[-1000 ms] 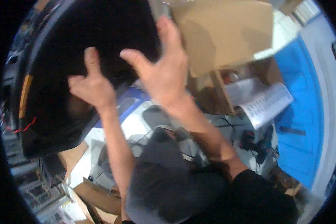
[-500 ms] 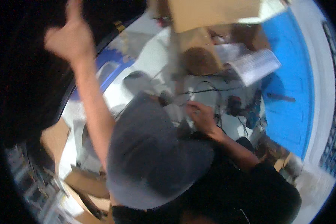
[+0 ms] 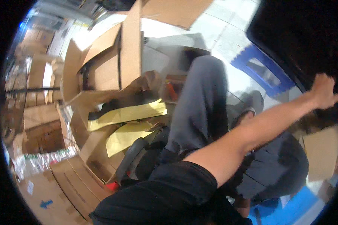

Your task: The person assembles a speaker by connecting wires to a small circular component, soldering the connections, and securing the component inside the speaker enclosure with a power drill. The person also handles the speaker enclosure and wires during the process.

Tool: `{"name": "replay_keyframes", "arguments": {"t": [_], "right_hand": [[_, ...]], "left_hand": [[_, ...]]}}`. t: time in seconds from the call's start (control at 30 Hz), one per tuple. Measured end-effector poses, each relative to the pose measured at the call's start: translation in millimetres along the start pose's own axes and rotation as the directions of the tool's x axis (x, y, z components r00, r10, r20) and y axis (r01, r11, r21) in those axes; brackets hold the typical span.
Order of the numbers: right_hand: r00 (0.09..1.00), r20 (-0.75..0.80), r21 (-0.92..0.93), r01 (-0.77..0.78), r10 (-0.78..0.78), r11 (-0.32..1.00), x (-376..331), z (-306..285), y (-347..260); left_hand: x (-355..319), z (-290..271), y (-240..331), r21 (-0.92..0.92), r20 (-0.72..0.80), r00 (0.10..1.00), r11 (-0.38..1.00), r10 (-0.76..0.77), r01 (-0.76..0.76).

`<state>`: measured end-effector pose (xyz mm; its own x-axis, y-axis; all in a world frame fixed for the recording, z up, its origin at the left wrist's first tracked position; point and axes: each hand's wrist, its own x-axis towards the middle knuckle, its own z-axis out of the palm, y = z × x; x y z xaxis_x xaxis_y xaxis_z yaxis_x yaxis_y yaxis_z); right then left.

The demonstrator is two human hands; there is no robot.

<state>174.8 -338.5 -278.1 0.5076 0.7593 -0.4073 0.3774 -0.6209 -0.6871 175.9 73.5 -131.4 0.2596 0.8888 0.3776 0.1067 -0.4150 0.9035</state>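
Observation:
My left forearm reaches from a black sleeve toward the right side. At its end my left hand (image 3: 323, 92) lies against a large black object (image 3: 289, 41). Its fingers are curled and one digit sticks out; whatever they close on is lost in the dark. A blue flat piece with a cut-out and jagged edges (image 3: 248, 62) lies on the floor just left of the black object. My right hand does not show. My grey-trousered knees (image 3: 204, 90) are bent below the left arm.
Open cardboard boxes (image 3: 129, 48) crowd the left, one holding yellow-edged strips (image 3: 133, 114). A closed carton (image 3: 45, 198) stands at lower left. Another cardboard piece (image 3: 323, 150) is at right, with a blue surface (image 3: 300, 206) below it. Pale floor (image 3: 221, 18) shows at the top.
The view has swung left, bringing the boxes in. My right hand, earlier near cables, has left the picture. My left hand, still by the black object, now appears at the right.

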Motion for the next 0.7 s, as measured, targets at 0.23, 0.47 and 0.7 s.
{"name": "replay_keyframes", "arguments": {"t": [0.23, 0.47, 0.7], "right_hand": [[0.993, 0.074, -0.115, 0.101, -0.093, 0.988, 48, -1, -18], [0.981, 0.129, -0.151, 0.161, -0.142, 0.975, 71, -3, -31], [0.967, 0.154, -0.126, 0.224, -0.204, 0.967, 84, -5, -40]], "left_hand": [[0, 5, -2, -0.100, -0.019, 1.000, 0.995, -0.020, 0.018], [-7, -2, 3, -0.155, -0.056, 0.997, 0.987, -0.053, 0.044], [-17, -22, 11, -0.123, -0.130, 0.991, 0.992, -0.043, 0.027]]}}
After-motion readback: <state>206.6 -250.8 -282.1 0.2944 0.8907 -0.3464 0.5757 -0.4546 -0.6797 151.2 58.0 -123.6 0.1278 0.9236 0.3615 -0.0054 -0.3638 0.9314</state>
